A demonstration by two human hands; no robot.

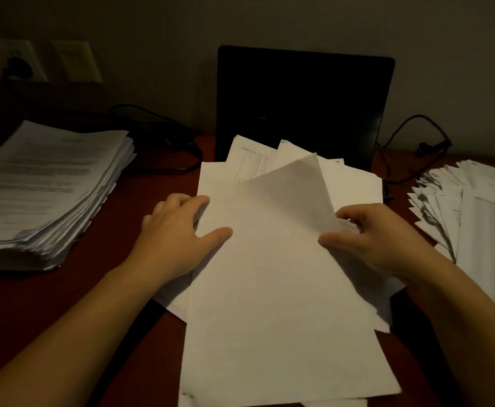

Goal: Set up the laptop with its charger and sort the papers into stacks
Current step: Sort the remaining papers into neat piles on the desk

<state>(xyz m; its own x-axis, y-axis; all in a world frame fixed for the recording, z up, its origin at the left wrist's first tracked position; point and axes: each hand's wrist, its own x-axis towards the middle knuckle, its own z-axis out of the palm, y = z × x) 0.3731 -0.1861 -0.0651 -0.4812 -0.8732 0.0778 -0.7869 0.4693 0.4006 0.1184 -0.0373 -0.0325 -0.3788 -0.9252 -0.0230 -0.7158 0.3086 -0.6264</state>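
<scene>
A dark red-brown desk (pixel 49 292) is seen against a dim wall. At its back middle a laptop (pixel 302 110) is stood open, its screen black; its lower half is hidden under papers. At the left a thick left stack (pixel 49 183) of printed pages is laid, roughly squared, with its edges slightly stepped. At the right edge of the view a right stack (pixel 481 218) is spread in a fan, its printed margins shown one beyond the next. Between the two, in front of the screen, a loose pile (pixel 355 183) of white sheets is laid askew, with a ruled form showing at its far end. On top of it a blank sheet (pixel 269 289) is laid lengthwise toward the viewer, and its far right corner is lifted and curled over. The left hand (pixel 178 230) is rested on the pile's left edge, fingers spread and relaxed, the thumb laid flat on the sheet. The sheet's right edge is pinched by the right hand (pixel 378 239) between the thumb and curled fingers. A left cable (pixel 164 121) is looped on the desk behind the left stack, and a right cable (pixel 410 124) is arched just right of the laptop; whether either is plugged in cannot be told. On the wall at upper left a socket (pixel 14 63) and a pale plate (pixel 75 61) are mounted side by side.
</scene>
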